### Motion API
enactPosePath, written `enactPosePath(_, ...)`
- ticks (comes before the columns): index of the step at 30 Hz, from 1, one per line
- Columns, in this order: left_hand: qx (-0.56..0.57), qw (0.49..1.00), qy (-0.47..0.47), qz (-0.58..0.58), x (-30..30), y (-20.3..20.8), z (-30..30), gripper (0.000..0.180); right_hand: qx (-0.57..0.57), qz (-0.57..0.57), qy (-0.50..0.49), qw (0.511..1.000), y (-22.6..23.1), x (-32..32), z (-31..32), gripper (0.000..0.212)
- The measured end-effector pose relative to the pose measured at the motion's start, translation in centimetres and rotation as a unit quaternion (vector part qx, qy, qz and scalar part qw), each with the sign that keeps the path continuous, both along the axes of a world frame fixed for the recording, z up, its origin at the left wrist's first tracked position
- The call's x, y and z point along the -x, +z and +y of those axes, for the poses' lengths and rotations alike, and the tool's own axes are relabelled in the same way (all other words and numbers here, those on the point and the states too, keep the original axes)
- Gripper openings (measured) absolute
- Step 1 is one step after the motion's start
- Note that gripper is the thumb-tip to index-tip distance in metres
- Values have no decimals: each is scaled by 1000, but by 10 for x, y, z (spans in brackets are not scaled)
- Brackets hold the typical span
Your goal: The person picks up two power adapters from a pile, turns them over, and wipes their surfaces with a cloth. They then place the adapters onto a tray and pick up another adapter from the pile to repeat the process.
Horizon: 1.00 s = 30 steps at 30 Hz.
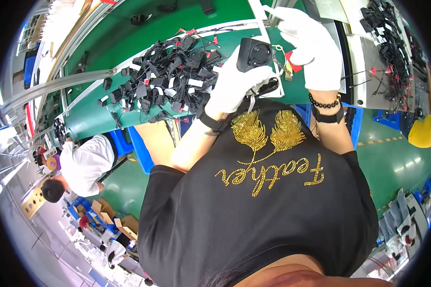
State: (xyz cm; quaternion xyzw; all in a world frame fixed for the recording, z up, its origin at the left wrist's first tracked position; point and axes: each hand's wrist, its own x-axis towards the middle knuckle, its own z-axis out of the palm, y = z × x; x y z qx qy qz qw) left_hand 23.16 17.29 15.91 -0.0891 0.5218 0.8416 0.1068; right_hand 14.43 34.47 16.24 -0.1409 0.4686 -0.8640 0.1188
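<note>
Head view: black shirt (254,225) nearest. Beyond it, gloved left hand (231,91) grasps black device (254,54), coiled cable (269,87) at its fingers. Device looks near-square, no clear long axis; lies at far side of left hand, nearer to it than to right. Gloved right hand (316,55) just right of device, fingers curled by red tag (296,63); cannot tell whether gripping. Left: heap of black cabled units (177,79) on green table (85,105). Farther left, co-worker (91,162).
</note>
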Motion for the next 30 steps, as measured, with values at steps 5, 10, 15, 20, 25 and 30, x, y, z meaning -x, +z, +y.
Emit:
enactPosePath(5, -14, 999, 16, 32, -3, 0, 9, 26, -396, 426, -37, 813, 2, -24, -32, 26)
enactPosePath(10, 44, 999, -10, 18, -4, 8, 9, 39, -280, 314, 77, 904, -9, 10, -23, 23)
enactPosePath(15, -115, 993, 3, 28, -2, 4, 7, 42, -333, 268, -15, 904, 14, 6, -16, 20)
enactPosePath(20, -224, 974, -25, -3, 0, -7, -1, 45, -364, 380, -28, 850, 15, -12, -26, 32)
enactPosePath(25, 131, 987, 90, 32, -1, -9, 11, 39, -343, 445, -10, 827, 10, -30, -46, 26)
enactPosePath(30, 23, 983, 145, -110, 0, 0, 20, 45, -417, 502, -77, 754, -11, -11, -53, 21)
